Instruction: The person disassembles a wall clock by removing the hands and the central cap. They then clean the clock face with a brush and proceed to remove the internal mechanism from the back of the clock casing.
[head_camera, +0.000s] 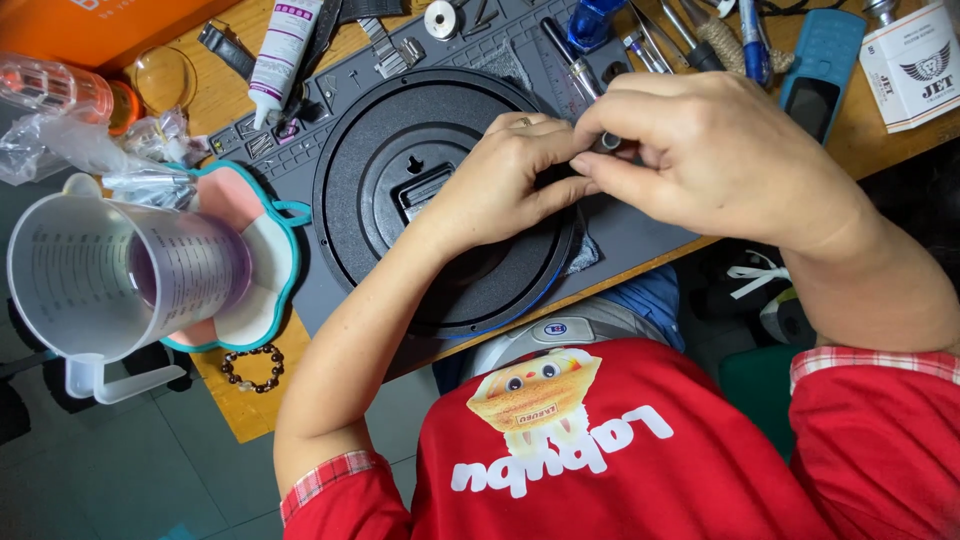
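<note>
— How do the hands sit?

— Both meet over the right edge of the round black clock back (400, 180), which lies face down on a grey work mat (640, 225) on the wooden bench (240, 400). The left hand (505, 180) comes up from the lower left, forearm across the disc, fingers curled tight with a ring on one. The right hand (700, 155) reaches in from the right, wrist bent, thumb and forefinger pinched shut on a small metal piece (608, 142). The left fingertips press against the same spot; whether they grip it too, I cannot tell.

— And that piece?

— Between the two sets of fingertips, just above the disc's rim. Mostly hidden, so its shape is unclear.

— Packages or labels?

— One white tube (283, 45) with a purple-printed label lies tilted at top left of the mat. One small white box (912, 65) with black print stands at the top right corner. An orange box (100, 25) fills the top left corner.

— Counts?

— One clear measuring jug (110, 275) on its side at the left, resting on one pink tray with a teal rim (270, 300). One dark bead bracelet (255, 368) below it. One teal remote-shaped device (822, 60) at upper right, beside a cluster of tools too crowded to count.
</note>
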